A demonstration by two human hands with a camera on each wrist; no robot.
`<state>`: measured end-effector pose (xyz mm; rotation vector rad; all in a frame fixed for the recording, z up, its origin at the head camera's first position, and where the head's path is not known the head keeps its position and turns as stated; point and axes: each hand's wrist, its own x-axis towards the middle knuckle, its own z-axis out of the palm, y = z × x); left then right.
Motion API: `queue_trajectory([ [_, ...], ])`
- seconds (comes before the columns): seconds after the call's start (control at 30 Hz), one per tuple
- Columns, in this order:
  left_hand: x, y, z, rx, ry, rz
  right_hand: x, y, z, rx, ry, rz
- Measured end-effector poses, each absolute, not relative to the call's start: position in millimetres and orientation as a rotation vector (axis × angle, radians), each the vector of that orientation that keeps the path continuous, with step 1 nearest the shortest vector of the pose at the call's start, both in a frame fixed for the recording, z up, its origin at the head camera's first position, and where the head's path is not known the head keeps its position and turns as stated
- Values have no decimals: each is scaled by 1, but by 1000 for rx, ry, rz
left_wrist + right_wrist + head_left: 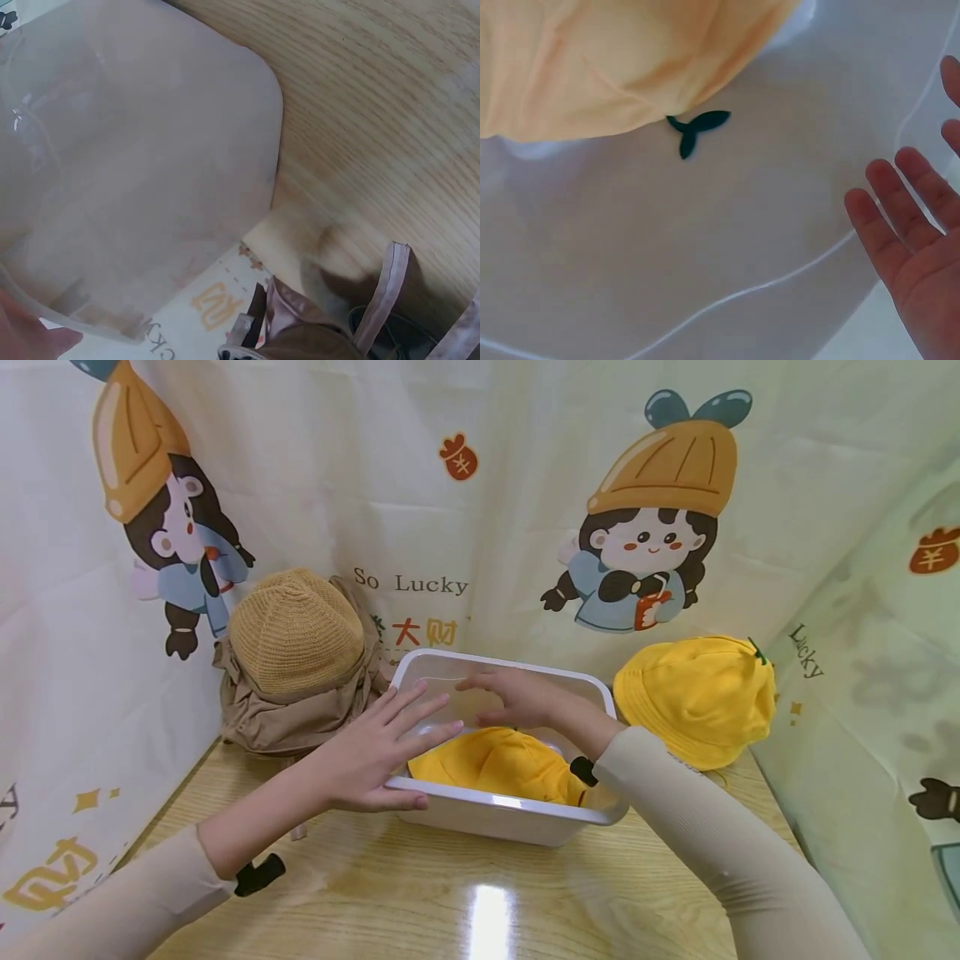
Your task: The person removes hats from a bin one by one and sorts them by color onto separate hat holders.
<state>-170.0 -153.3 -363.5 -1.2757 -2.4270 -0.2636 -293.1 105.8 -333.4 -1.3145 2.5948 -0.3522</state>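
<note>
A white plastic bin [480, 817] stands on the table, with a yellow cloth hat [498, 762] lying inside. In the right wrist view, a dark green leaf-shaped tab [696, 129] sticks out from that yellow hat [607, 67]. My left hand [382, 747] is at the bin's left side, fingers spread and straight, holding nothing; whether it touches the rim I cannot tell. My right hand [521, 695] reaches over the bin's interior, behind the hat. Its fingers [881, 232] are loosely extended, apart from the hat and with nothing in the palm.
A tan knitted hat [296, 631] sits on top of a brown bag [281, 722] left of the bin. Another yellow hat [697, 697] with a green tab rests at the right. Printed curtains [510, 527] surround the wooden table [390, 893] at the back and sides.
</note>
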Motion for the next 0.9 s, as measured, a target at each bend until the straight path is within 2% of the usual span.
queue_trajectory([
  [0.63,-170,-151,-371,-1261,-2477,-195,-299,97,-368,-1371,2495,74],
  [0.9,-170,-149,-371,-1253,-2483,-149,-294,97,-371,-1234,2401,109],
])
